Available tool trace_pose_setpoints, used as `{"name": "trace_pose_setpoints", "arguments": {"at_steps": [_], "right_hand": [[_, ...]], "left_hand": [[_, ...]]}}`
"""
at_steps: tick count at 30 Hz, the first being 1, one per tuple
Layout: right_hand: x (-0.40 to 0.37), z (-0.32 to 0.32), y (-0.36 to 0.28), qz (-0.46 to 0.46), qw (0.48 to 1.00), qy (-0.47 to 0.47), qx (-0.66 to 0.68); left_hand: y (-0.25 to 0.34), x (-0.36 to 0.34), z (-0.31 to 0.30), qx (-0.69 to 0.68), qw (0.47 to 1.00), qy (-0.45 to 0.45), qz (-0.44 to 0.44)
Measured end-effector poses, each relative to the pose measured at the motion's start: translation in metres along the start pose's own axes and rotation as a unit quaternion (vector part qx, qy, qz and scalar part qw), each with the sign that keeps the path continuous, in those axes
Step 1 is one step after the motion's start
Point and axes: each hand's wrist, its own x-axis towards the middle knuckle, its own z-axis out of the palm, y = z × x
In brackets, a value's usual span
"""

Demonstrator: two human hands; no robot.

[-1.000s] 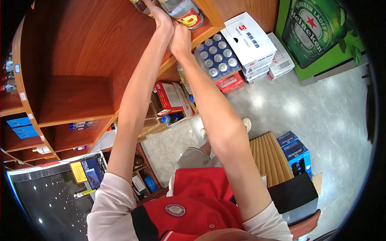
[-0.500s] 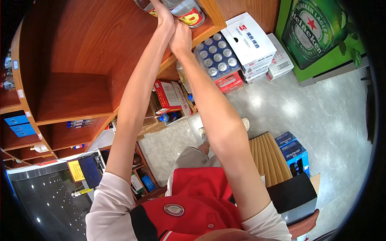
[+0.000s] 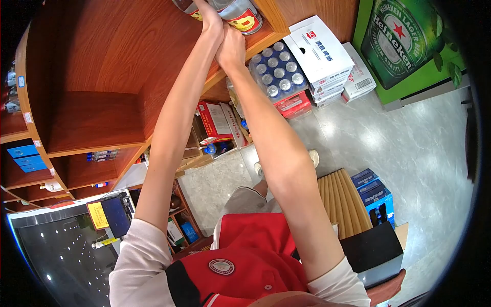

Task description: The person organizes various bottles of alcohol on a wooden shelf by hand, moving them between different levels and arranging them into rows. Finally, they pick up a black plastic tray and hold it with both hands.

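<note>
Both my arms reach up to a high wooden shelf (image 3: pixel 266 23). My left hand (image 3: pixel 210 21) is between two clear bottles with red and yellow labels, one (image 3: pixel 241 14) to its right and one (image 3: pixel 185 6) to its left. Its fingers run out of the frame's top edge. My right hand (image 3: pixel 231 48) is just below, pressed against my left wrist at the shelf's front edge, below the right bottle. Its fingers are curled and hidden, so I cannot tell what they grip.
Below the shelf sit a shrink-wrapped pack of cans (image 3: pixel 276 71), white cartons (image 3: pixel 319 51) and red boxes (image 3: pixel 215 120). A green beer sign (image 3: pixel 404 36) leans at the right. Blue boxes (image 3: pixel 376 189) and a stool (image 3: pixel 342 202) stand on the grey floor.
</note>
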Motion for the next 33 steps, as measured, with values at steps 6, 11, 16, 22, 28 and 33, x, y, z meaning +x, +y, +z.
{"name": "trace_pose_setpoints", "arguments": {"at_steps": [6,11,16,22,28,33], "right_hand": [[0.001,0.000,0.001,0.010,1.000,-0.011,-0.005],[0.000,-0.003,-0.003,0.017,1.000,-0.017,-0.001],[-0.001,-0.004,-0.003,0.009,1.000,-0.001,0.001],[0.000,0.000,0.001,-0.002,1.000,0.016,-0.002],[0.000,-0.002,-0.002,0.004,1.000,0.008,-0.006],[-0.002,-0.001,0.002,-0.011,1.000,0.015,-0.003]], "left_hand": [[-0.033,0.034,-0.037,0.002,1.000,0.006,0.002],[-0.041,0.044,-0.040,0.004,1.000,0.009,0.003],[-0.044,0.046,-0.040,0.006,1.000,0.015,0.004],[-0.046,0.048,-0.041,0.009,1.000,0.022,0.006],[-0.059,0.061,-0.050,0.010,1.000,0.015,-0.006],[-0.057,0.054,-0.044,0.110,0.993,0.030,0.025]]}}
